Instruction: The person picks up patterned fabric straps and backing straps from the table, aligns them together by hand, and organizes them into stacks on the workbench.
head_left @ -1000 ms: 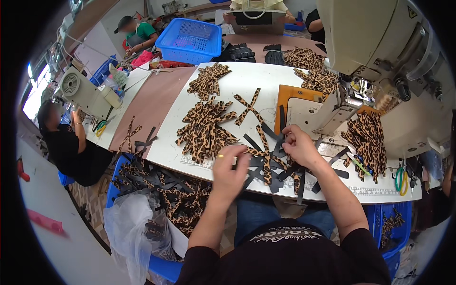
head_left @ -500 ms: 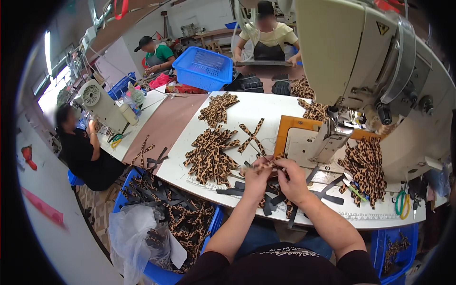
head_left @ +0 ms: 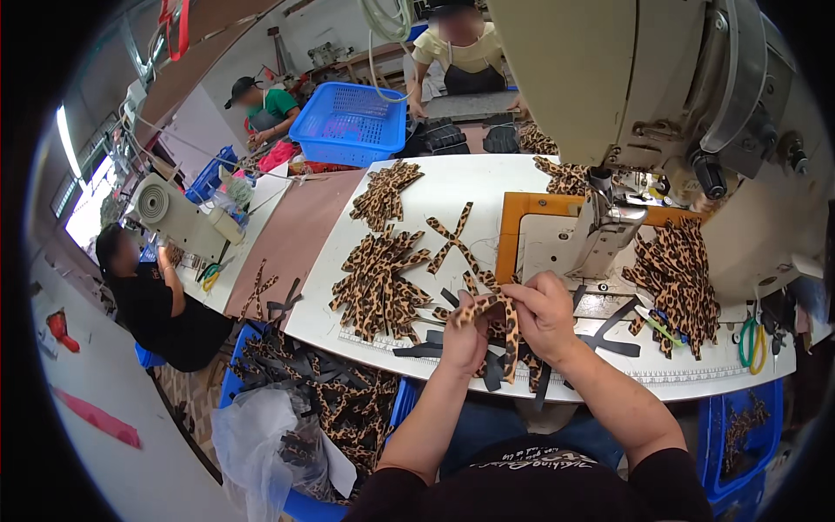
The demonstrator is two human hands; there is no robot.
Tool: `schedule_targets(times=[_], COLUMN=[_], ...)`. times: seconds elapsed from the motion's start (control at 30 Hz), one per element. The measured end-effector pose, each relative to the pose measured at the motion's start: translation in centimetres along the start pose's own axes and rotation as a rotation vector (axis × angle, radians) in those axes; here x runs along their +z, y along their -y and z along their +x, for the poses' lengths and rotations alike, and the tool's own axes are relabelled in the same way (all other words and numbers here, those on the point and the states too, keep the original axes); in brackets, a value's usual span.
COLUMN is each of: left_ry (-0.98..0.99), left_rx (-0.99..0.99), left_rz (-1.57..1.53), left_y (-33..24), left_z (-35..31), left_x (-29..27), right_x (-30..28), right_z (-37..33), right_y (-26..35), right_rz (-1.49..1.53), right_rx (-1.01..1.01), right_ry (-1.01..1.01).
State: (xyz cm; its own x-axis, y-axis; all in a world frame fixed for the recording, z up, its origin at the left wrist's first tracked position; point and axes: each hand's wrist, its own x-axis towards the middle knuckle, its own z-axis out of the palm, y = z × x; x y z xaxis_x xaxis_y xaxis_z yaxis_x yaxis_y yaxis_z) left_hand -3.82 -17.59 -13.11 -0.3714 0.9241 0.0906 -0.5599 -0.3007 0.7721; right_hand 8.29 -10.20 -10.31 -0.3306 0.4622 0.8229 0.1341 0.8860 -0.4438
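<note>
A leopard-print strap (head_left: 511,335) is bent in an arch between my hands, in front of the sewing machine. My left hand (head_left: 467,339) grips it on one side, and my right hand (head_left: 541,315) pinches it near the top. Just beyond them, a crossed leopard-print piece (head_left: 451,239) lies on the white table. A pile of leopard-print straps (head_left: 380,285) sits left of my hands. Black strap pieces (head_left: 424,346) lie beside and partly under my hands.
The sewing machine (head_left: 581,228) stands at the right, with a strap pile (head_left: 674,278) and scissors (head_left: 752,344) beyond it. A blue bin (head_left: 228,383) of straps and a plastic bag (head_left: 257,431) is at lower left. Co-workers sit beyond, near a blue basket (head_left: 350,130).
The leopard-print strap has come up into an arch between my hands, its end now hanging down. My right hand has turned and risen slightly. The whole view has shifted a little.
</note>
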Motion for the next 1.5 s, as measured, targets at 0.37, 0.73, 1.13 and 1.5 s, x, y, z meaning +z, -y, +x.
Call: schedule_targets(times=[0.37, 0.73, 1.13, 1.5], left_ry=[-0.077, -0.064, -0.08, -0.474], left_rx=[0.078, 0.09, 0.182, 0.251], left_rz=[0.174, 0.157, 0.379, 1.134], left_y=[-0.3, 0.2, -1.2, -16.0], left_z=[-0.3, -1.2, -2.7, 0.3], left_x=[0.1, -0.4, 0.7, -10.1], right_x=[0.9, 0.1, 0.7, -0.5], right_z=[-0.9, -1.2, -2.5, -1.4], right_y=[-0.1, 0.1, 0.2, 1.9], right_rz=[0.557, 0.77, 0.851, 0.862], right_rx=[0.439, 0.844, 0.746, 0.876], right_ry=[0.144, 0.407, 0.123, 0.21])
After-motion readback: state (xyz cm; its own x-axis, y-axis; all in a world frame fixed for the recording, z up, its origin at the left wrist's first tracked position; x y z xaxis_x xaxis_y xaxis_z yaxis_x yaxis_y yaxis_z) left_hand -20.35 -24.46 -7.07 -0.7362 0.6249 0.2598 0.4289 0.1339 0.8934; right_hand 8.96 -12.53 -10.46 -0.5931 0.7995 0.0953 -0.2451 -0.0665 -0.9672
